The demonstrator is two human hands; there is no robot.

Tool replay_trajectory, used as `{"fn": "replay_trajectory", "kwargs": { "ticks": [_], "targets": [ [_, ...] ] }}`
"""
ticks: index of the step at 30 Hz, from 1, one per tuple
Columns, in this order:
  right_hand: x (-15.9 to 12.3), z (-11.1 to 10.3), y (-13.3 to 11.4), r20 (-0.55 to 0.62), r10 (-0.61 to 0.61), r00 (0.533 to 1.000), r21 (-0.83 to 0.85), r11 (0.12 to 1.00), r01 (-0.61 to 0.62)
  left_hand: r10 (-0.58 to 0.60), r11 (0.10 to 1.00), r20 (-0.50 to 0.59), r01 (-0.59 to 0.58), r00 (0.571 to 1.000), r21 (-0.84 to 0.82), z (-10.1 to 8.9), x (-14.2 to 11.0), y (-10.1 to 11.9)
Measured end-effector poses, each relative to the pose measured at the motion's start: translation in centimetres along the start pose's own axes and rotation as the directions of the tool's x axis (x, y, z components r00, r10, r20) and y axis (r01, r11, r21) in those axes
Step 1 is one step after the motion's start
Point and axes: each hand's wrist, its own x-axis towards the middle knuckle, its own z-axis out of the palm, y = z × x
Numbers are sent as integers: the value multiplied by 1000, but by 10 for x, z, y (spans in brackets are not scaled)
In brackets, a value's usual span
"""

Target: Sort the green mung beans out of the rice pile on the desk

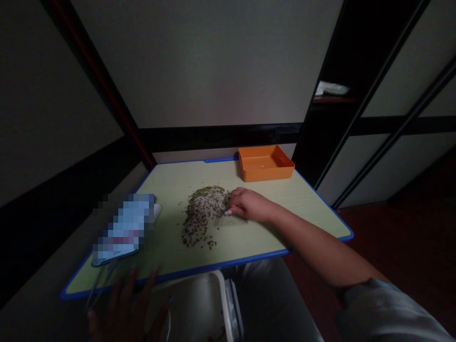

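Note:
My right hand (247, 205) rests on a small pale-green table (306, 209) with a blue rim, fingers curled together at the right edge of a pile of small green and pale beans (201, 213). The fingertips press down among the beans; what they pinch, if anything, is too small to see. My left hand (124, 308) hovers low at the table's near-left edge, fingers spread, holding nothing, in deep shadow.
An empty orange tray (265, 163) stands at the table's far right corner. A blurred blue-and-white packet (123, 228) lies at the left. A white container (199, 304) sits below the near edge. Walls and dark bars enclose the back.

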Motion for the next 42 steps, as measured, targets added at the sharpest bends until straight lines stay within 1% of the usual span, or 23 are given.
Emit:
{"fn": "replay_trajectory", "kwargs": {
  "ticks": [2,5,11,14,16,19,24,27,31,33,39,42],
  "targets": [
    [0,2,0,8,-31,999,23,999,31,-11,1000,-4,10,1000,-9,-2,1,2],
    [0,4,1,2,-51,999,65,997,51,-31,999,24,32,999,-29,-8,2,8],
    [-1,1,3,18,-90,996,153,984,86,-58,997,60,60,997,-43,-17,3,13],
    [-1,1,3,21,-88,996,169,982,83,-71,996,86,75,994,-44,-18,3,13],
    [-1,2,3,24,-87,996,177,981,82,-73,996,79,77,994,-38,-17,3,14],
    [-1,2,0,49,-118,992,219,970,105,-66,998,53,67,996,-19,-15,3,14],
    [-3,-4,-1,18,-155,988,288,947,144,-51,998,49,53,997,-26,-14,2,12],
    [-5,-8,1,45,-149,988,319,939,127,-55,998,51,56,997,-26,-16,2,13],
    [-6,-7,1,131,-147,980,315,944,100,-49,998,40,50,998,-34,-17,3,14],
    [-5,-5,0,150,-149,977,306,947,98,-49,998,41,50,998,-34,-16,2,14],
    [-6,-4,2,121,-112,986,255,964,78,-72,996,92,75,993,-39,-18,2,14],
    [-7,-3,2,107,-110,988,241,967,82,-74,996,90,77,993,-36,-20,3,16]
  ]
}}
